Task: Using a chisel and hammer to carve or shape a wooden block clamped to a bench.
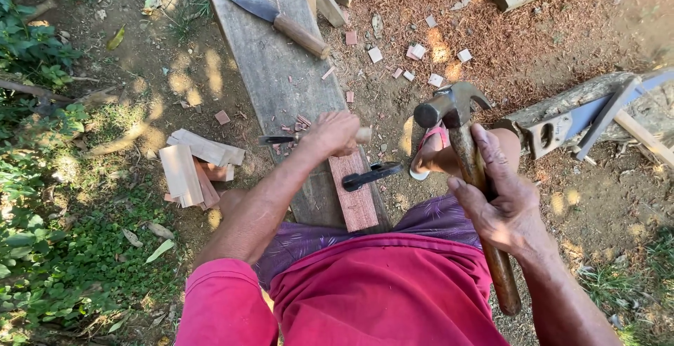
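My left hand (331, 134) grips a chisel (281, 139) by its pale wooden handle, the dark blade lying flat and pointing left across a grey plank (270, 65). Small reddish wood chips (298, 123) lie around the blade. My right hand (502, 202) holds a claw hammer (455, 111) by its wooden handle, the steel head raised above my knee to the right of the plank. A reddish-brown wood block (357, 195) rests on the plank's near end, with a black-handled tool (372, 174) lying across its edge.
A large knife with a wooden handle (270, 12) lies on the plank's far end. Cut wood pieces (193, 167) are stacked on the ground at left. A hand saw (562, 125) leans on a log at right. Sawdust and offcuts (418, 51) litter the ground; plants grow at left.
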